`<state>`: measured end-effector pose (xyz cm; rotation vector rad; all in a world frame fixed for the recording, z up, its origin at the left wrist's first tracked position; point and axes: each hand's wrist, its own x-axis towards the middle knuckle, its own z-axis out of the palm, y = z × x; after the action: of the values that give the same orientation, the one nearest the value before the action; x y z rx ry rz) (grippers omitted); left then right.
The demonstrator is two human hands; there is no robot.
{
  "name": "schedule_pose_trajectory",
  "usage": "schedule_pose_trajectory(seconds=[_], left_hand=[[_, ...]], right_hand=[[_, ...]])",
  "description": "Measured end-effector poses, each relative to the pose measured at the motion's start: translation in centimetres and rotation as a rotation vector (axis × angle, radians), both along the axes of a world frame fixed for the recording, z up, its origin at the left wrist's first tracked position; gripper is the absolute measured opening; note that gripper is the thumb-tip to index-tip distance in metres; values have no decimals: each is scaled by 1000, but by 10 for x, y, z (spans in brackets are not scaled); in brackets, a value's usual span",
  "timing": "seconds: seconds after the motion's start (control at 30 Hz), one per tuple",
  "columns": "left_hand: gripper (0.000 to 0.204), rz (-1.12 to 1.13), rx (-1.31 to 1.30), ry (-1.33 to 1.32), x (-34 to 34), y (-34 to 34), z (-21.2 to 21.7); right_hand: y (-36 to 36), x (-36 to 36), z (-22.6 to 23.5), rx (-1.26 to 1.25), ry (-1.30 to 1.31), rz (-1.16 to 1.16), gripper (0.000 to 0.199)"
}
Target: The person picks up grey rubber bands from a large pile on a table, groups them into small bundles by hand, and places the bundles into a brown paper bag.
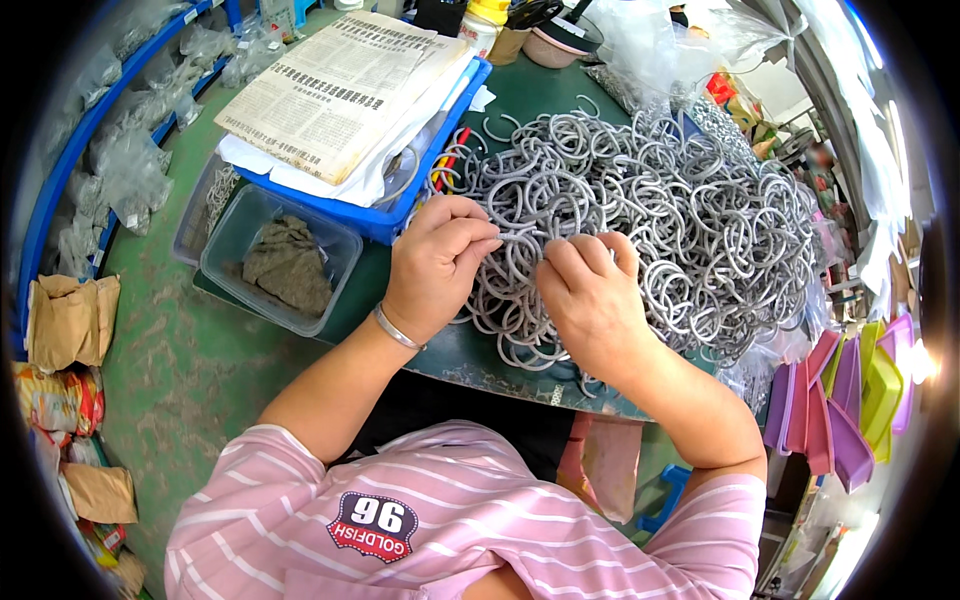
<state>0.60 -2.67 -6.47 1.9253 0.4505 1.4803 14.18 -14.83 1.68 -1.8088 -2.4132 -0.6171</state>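
Partly hidden, grey rings [725, 240] behind right hand [595, 302]; left hand [432, 265]: pinch unclear

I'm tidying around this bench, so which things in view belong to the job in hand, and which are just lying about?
Seemingly in the job:
- pile of grey rings, with the left hand and right hand at it

Probably just lying about, untouched:
- newspapers
- blue tray
- coloured bins
- brown paper bag

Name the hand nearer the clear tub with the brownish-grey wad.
Left. The left hand is to the right of the clear tub, apart from it; the right hand is farther right, at the pile of grey rings.
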Motion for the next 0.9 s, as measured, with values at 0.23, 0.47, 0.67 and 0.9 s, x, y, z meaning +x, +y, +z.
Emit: schedule_pose_trajectory(seconds=[0.23, 0.47, 0.67, 0.9], left_hand=[[14, -28, 0, 25, 4, -5, 7], [15, -31, 18, 39, 8, 0, 9], [14, -52, -10, 29, 5, 5, 8], [15, -93, 6, 23, 1, 5, 5]], right_hand=[[11, 41, 24, -133, 435, 173, 18], [27, 49, 34, -270, 397, 267, 24], [51, 62, 47, -281, 552, 279, 18], [39, 55, 55, -251, 120, 184, 21]])
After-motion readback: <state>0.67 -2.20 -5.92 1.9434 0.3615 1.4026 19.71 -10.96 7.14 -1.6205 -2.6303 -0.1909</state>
